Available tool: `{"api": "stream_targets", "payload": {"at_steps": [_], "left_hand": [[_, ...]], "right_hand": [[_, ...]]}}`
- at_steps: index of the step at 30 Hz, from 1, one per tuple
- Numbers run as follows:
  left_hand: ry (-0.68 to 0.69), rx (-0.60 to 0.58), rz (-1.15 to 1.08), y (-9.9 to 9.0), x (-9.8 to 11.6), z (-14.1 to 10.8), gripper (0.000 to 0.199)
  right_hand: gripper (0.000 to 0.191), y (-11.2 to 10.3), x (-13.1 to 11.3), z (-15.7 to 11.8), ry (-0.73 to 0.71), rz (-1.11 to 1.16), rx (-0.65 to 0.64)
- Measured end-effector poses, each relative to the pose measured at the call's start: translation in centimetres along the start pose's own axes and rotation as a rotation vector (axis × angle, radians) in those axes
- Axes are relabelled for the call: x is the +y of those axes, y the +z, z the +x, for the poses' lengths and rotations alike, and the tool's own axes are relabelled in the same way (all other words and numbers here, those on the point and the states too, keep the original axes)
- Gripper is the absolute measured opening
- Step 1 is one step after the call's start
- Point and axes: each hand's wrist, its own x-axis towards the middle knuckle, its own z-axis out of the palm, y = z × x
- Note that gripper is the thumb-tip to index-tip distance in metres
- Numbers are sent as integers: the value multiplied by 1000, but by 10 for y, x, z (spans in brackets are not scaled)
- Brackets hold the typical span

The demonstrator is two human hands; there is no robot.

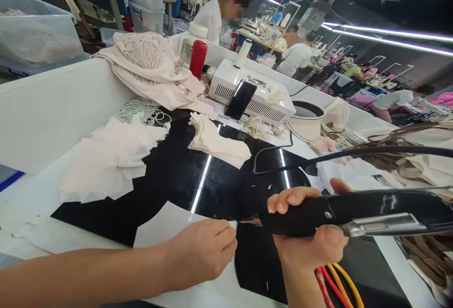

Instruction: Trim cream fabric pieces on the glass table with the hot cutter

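Observation:
My left hand (203, 253) is closed at the right edge of a pale sheet (166, 225), its fingertips pinching a small light piece there. Wrapped round a black handheld tool (368, 211) is my right hand (311, 246); the tool's thin metal tip points left, close to my left fingertips. Under both hands lies a glossy black surface (177, 171). Beyond them rests a stack of cream fabric pieces (219, 143), and more pale pieces (102, 162) are spread at the left.
A white machine box (251, 91) with a phone (240, 100) leaning on it stands at the back, beside a red bottle (198, 58). A black cable (354, 153) crosses the right side. Other people work beyond the low partition.

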Motion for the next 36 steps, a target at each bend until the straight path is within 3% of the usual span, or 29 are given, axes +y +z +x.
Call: {"api": "stream_targets", "payload": {"at_steps": [36], "left_hand": [[-41, -58, -93, -6, -2, 3, 11]], "right_hand": [[50, 5, 9, 3, 70, 122, -45]]}}
